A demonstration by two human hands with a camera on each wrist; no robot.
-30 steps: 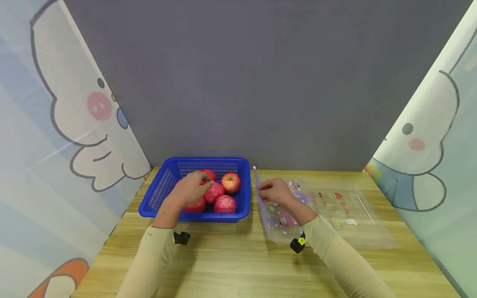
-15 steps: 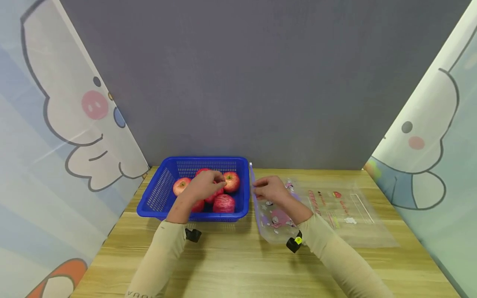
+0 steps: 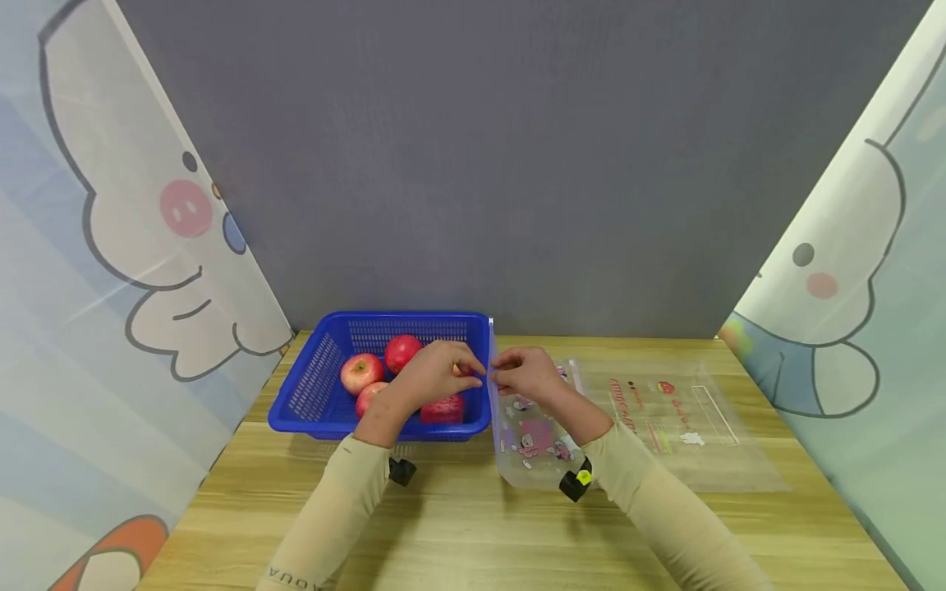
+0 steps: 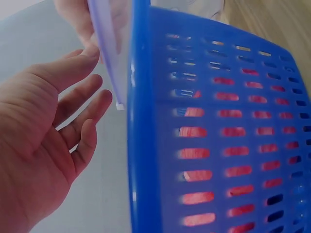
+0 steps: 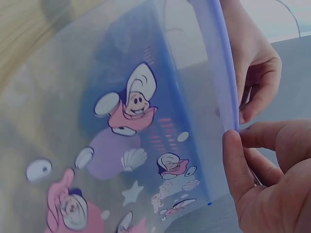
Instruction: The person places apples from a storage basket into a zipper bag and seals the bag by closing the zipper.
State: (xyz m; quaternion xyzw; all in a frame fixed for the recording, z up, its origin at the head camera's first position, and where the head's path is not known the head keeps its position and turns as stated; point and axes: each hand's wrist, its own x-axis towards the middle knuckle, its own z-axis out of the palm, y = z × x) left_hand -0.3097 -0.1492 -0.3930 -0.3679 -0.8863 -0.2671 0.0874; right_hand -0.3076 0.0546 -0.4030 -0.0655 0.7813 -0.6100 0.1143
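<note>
My right hand [image 3: 528,373] pinches the purple zip edge of a clear zip bag [image 3: 535,447] printed with cartoon figures. In the right wrist view the thumb and forefinger of that hand grip the lilac strip [image 5: 226,73], and the bag's printed face spreads out to the left. My left hand [image 3: 432,373] reaches over the right side of a blue basket [image 3: 296,425], its fingertips close to the zip edge. From the left wrist view, that hand [image 4: 43,116] has loosely bent fingers with nothing between them. Red apples [image 3: 362,374] lie inside the basket, some hidden beneath the left arm.
Another see-through sheet or bag [image 3: 717,464] with red print lies flat to the right of the zip bag. A dark grey panel [image 3: 517,164] stands behind the wooden table [image 3: 458,525], with cartoon-printed curtains [image 3: 835,246] on both sides.
My left hand has moved right, from above the apples to the bag's zip edge. My right hand has shifted slightly left with the bag, whose edge now meets the basket's right side.
</note>
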